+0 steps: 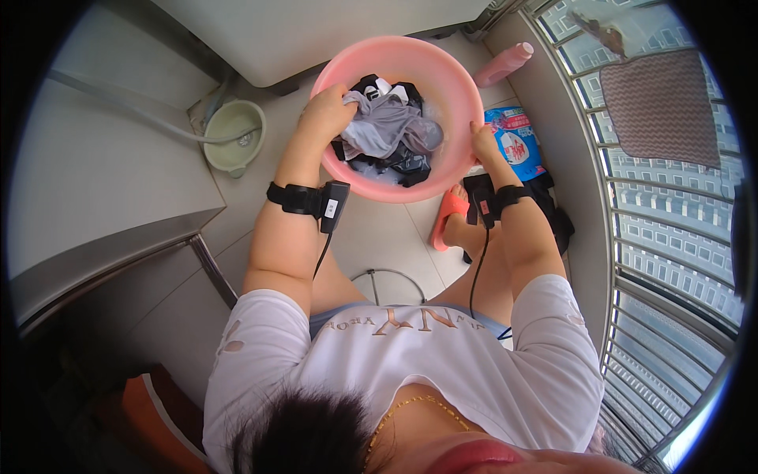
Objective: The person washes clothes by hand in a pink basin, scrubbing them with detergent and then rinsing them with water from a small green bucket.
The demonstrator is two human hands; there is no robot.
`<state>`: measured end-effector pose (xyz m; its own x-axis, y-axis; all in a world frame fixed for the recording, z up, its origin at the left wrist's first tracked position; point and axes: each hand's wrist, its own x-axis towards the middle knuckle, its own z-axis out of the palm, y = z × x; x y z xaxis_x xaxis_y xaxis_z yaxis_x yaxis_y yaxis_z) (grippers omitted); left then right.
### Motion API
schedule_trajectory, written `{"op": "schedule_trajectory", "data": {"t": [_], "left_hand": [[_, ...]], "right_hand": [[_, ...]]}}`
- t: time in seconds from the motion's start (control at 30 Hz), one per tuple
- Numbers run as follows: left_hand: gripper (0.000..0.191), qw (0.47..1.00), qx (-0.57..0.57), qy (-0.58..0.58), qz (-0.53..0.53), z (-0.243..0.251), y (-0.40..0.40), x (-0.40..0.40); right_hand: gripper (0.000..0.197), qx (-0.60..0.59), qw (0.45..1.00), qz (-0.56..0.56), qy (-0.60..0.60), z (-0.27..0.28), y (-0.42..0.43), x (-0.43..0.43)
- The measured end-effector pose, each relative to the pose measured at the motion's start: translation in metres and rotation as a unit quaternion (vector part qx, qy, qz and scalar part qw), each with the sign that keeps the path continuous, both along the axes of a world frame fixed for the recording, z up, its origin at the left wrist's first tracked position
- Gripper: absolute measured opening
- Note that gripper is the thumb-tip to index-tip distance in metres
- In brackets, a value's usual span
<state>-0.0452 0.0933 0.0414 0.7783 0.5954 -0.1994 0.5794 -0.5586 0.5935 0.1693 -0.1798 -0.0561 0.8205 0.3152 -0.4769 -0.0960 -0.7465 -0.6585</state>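
A pink plastic basin (462, 77) is before me, holding wet clothes and cloudy, sudsy water. My left hand (325, 115) lies over its left rim with the fingers curled inward, against a light grey garment (379, 121). Whether those fingers also pinch the cloth is hard to tell. On the right rim, my right hand (487, 144) grips with the thumb on top and the other fingers mostly hidden outside. Black garments (408, 166) with white patterns lie under and around the grey one.
Left, a pale green bowl (216, 148) has a grey hose (172, 135) end in it. A pink bottle (503, 65) and blue detergent bag (520, 145) stand right of the basin. A white appliance (331, 29) is behind; barred windows (669, 231) line the right.
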Motion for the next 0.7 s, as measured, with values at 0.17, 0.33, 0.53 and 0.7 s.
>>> {"op": "schedule_trajectory", "data": {"t": [0.17, 0.33, 0.53, 0.7], "left_hand": [[0.035, 1.0, -0.004, 0.013, 0.001, 0.008, -0.007, 0.003], [0.036, 0.998, -0.012, -0.055, -0.013, 0.004, -0.004, 0.003], [0.029, 0.921, -0.333, -0.187, -0.08, 0.008, -0.029, 0.014], [0.027, 0.838, -0.488, -0.213, -0.118, 0.046, -0.049, 0.019]], "right_hand": [[0.056, 0.01, 0.997, -0.007, -0.072, 0.012, -0.008, -0.006], [0.058, 0.009, 0.997, 0.024, 0.071, 0.03, -0.01, -0.001], [0.081, -0.076, 0.912, 0.176, -0.361, 0.062, 0.007, -0.006], [0.1, 0.407, 0.86, 0.302, -0.06, 0.136, 0.053, -0.06]]}}
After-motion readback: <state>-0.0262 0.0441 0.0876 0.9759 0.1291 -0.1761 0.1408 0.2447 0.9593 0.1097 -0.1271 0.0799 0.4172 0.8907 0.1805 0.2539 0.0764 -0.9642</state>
